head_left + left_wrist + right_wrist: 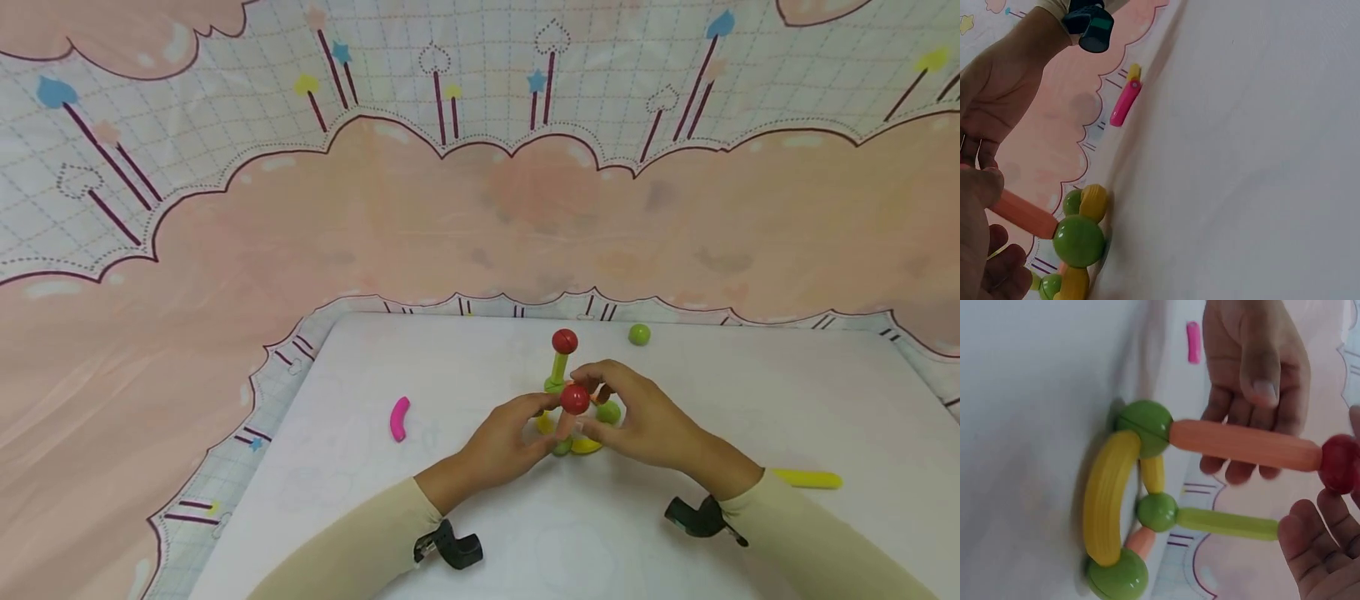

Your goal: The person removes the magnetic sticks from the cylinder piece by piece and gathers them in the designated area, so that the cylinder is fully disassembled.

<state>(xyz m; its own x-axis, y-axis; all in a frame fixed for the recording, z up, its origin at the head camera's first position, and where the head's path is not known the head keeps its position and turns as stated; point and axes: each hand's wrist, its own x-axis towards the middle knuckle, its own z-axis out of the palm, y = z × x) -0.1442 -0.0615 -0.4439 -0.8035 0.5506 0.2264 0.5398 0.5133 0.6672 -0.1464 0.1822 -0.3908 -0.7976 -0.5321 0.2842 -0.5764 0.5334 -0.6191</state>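
At left of the frame, a curved pink piece [399, 419] lies on a white tabletop [322, 500]. Right of it, near the center, a person's left hand [498, 446] curves loosely, thumb and fingers apart, about an orange rod [566, 426]; whether it touches the rod cannot be told. The rod rises from a ring-shaped toy frame [587, 447] of green balls and colored pieces, resting on the tabletop just right of the lower center. A red ball [575, 399] caps the rod, pinched between the thumb and fingers of the right hand [648, 421]. Behind it, a lime rod [559, 368] stands from the same frame, topped by a second red ball [565, 341]. Farther right, a loose green ball [639, 334] sits near the table's far edge, and a yellow stick [810, 478] lies at lower right, beside the right sleeve [806, 533].
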